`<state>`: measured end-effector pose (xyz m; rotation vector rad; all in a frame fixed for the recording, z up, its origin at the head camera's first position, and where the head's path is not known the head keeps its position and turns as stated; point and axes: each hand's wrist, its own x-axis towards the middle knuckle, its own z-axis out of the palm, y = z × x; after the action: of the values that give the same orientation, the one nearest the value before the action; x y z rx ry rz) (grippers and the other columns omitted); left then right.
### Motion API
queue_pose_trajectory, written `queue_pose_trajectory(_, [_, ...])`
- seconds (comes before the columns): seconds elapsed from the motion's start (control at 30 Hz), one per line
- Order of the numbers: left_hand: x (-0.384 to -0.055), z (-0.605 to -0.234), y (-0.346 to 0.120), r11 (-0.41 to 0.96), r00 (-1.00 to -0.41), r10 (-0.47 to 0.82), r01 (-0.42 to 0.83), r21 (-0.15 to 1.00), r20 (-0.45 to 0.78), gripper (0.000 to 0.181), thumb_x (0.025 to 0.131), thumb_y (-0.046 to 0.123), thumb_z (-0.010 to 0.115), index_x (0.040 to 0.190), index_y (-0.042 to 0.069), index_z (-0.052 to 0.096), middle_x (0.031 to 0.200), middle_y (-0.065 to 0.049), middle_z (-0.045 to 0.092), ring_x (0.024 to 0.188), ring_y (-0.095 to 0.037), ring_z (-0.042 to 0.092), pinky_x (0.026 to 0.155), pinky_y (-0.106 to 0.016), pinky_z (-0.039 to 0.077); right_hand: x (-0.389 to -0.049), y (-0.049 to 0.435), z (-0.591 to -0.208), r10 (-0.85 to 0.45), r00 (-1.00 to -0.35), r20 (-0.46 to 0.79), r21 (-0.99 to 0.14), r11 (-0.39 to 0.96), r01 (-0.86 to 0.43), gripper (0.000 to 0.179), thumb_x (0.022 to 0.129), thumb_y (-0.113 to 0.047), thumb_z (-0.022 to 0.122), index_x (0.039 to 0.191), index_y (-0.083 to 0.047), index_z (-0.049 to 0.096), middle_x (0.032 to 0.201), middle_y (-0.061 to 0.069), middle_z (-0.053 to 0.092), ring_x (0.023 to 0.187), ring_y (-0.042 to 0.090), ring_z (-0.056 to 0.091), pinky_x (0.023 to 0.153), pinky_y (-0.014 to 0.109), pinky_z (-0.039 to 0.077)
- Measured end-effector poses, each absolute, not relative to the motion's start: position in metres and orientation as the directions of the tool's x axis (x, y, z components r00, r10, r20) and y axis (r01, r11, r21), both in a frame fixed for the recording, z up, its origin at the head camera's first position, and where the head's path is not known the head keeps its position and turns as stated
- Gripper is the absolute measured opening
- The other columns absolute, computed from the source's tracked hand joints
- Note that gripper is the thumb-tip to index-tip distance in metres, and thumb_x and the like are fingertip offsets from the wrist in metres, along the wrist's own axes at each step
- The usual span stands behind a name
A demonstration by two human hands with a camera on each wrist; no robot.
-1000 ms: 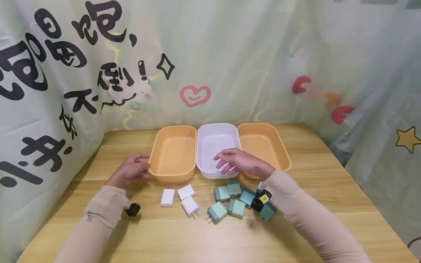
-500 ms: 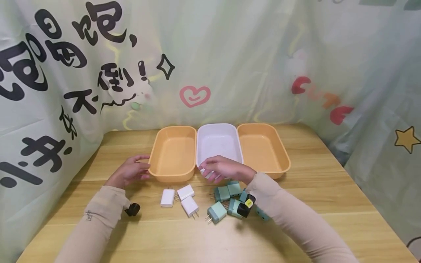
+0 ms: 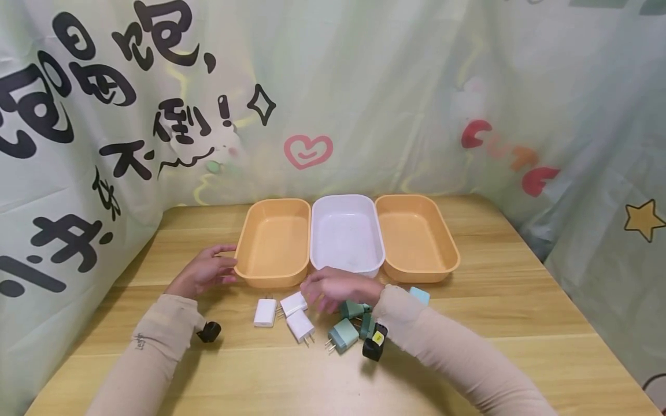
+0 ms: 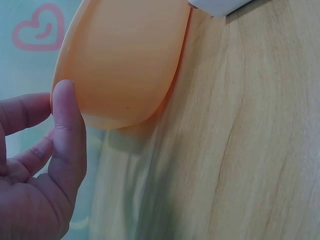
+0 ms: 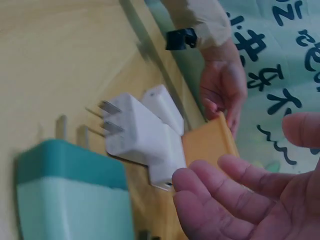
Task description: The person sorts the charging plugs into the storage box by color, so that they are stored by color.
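Observation:
At the left orange bin [image 3: 273, 242], my left hand [image 3: 208, 270] touches the outer side near the rim. The left wrist view shows its thumb [image 4: 67, 125] extended against the bin wall. My right hand [image 3: 335, 287] hovers palm down in front of the white bin [image 3: 347, 231], with loosely bent fingers and nothing in them. Its fingertips are just beside white charger plugs [image 3: 293, 303], several of which lie grouped with prongs showing. Green charger plugs [image 3: 343, 336] lie under and near the right wrist, partly hidden by hand and sleeve. A green plug [image 5: 72, 195] looms close in the right wrist view.
Another orange bin [image 3: 416, 240] stands right of the white one, all three side by side. A pale blue plug [image 3: 420, 296] peeks out behind the right sleeve. Behind the wooden table [image 3: 520, 323] hangs a printed curtain [image 3: 385, 86].
My right hand has moved left and toward me, from above the white bin to beside the white plugs. The left hand stays at the left orange bin.

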<state>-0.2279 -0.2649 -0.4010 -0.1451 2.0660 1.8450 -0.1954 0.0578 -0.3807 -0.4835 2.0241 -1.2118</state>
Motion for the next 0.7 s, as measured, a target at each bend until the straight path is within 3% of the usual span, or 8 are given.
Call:
queue_pose_trajectory(0.2, [-0.228, -0.401, -0.265, 0.137, -0.928, 0.161, -0.315, 0.939, -0.335, 0.060, 0.097, 0.003, 0.052, 0.148, -0.004, 0.022, 0.092, -0.009, 0.061, 0.079, -0.015, 0.062, 0.071, -0.027, 0.058, -0.186, 0.049, -0.389, -0.588, -0.686, -0.428, -0.830, 0.557, 0.040, 0.029, 0.096, -0.030, 0.057, 0.107, -0.004, 0.064, 0.090, 0.009, 0.067, 0.079, 0.028, 0.066, 0.068, 0.039, 0.058])
queue_pose_trajectory(0.47, [-0.227, -0.401, -0.265, 0.136, -0.927, 0.159, -0.319, 0.938, -0.339, 0.060, 0.098, 0.003, 0.052, 0.149, -0.004, 0.021, 0.094, -0.009, 0.060, 0.079, -0.015, 0.062, 0.070, -0.027, 0.058, -0.173, 0.037, -0.398, -0.517, -0.735, -0.439, -0.764, 0.646, 0.001, 0.021, 0.090, -0.025, 0.068, 0.080, -0.007, 0.065, 0.075, 0.010, 0.066, 0.065, 0.021, 0.063, 0.055, 0.031, 0.056])
queue_pose_trajectory(0.7, [-0.228, -0.402, -0.265, 0.118, -0.928, 0.166, -0.317, 0.941, -0.333, 0.060, 0.097, 0.002, 0.052, 0.148, -0.005, 0.021, 0.094, -0.009, 0.060, 0.080, -0.015, 0.062, 0.071, -0.027, 0.059, -0.166, 0.028, -0.397, -0.480, -0.791, -0.381, -0.658, 0.741, -0.133, 0.037, 0.085, -0.035, 0.074, 0.062, -0.011, 0.058, 0.052, 0.001, 0.056, 0.042, 0.010, 0.049, 0.039, 0.020, 0.039])
